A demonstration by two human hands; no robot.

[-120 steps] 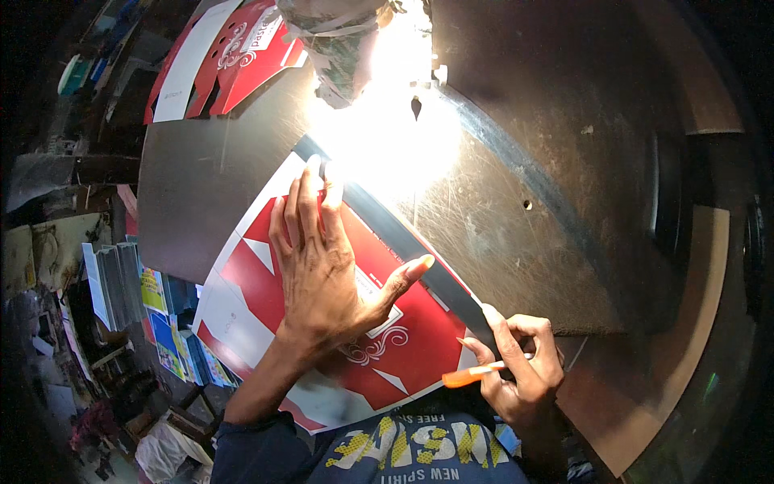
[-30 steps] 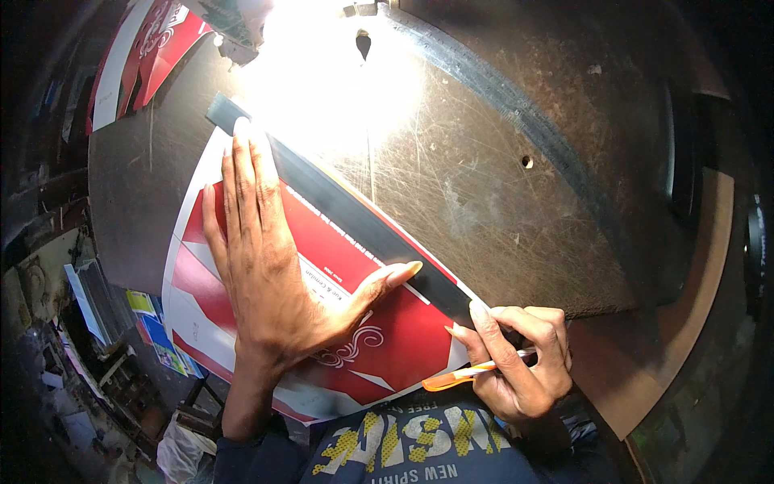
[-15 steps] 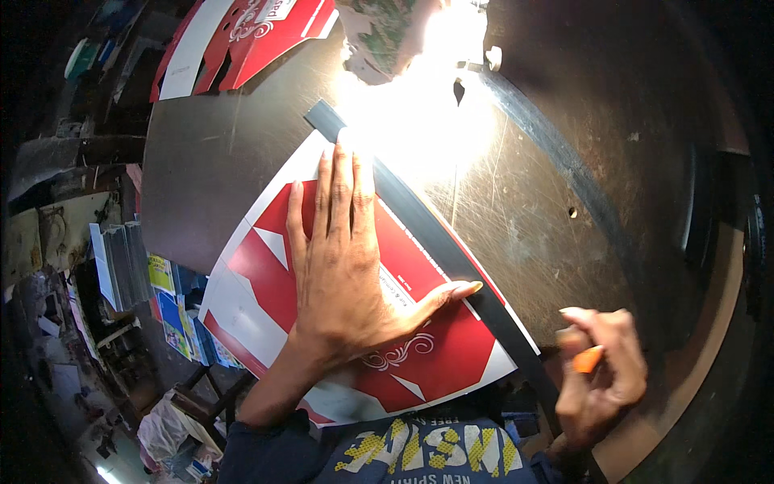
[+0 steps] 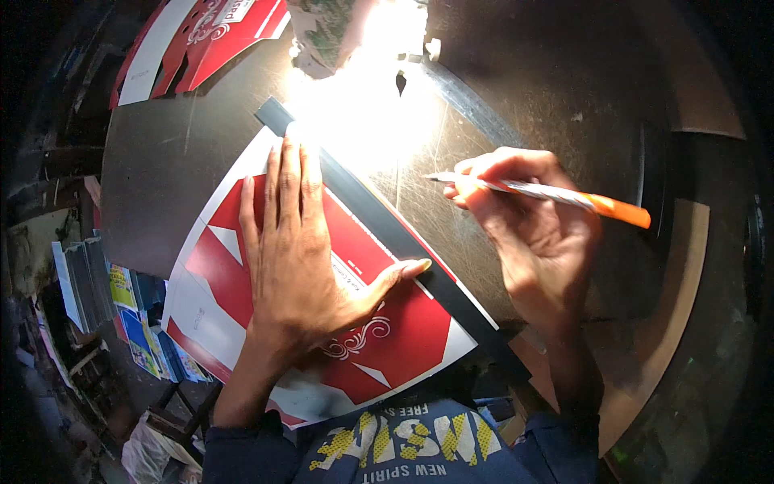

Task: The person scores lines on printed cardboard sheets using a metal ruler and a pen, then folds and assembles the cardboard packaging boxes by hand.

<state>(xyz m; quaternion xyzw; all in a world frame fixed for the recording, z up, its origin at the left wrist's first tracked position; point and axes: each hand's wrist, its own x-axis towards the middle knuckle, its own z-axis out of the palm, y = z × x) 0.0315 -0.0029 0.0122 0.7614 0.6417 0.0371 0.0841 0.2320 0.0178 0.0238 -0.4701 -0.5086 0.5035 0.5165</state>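
Note:
A red and white printed card sheet lies slanted on the dark table before me. Along its right side runs a dark flat straightedge, with a thin strip of the sheet showing beyond it. My left hand is spread flat on the sheet, its thumb and some fingertips on the straightedge; it grips nothing. Raised to the right of the straightedge, my right hand is closed around a slim pen with a white patterned barrel and orange end. Its grey tip points left, apart from the sheet.
Another red and white printed card piece rests at the far left of the scratched table. A bright lamp glares at the far middle, hiding detail. Stacked booklets stand low at left. A brown curved edge borders the right.
My right hand has come up from the lower right toward the table's middle, with the pen now pointing left. The view has shifted; my left hand still presses the sheet and straightedge.

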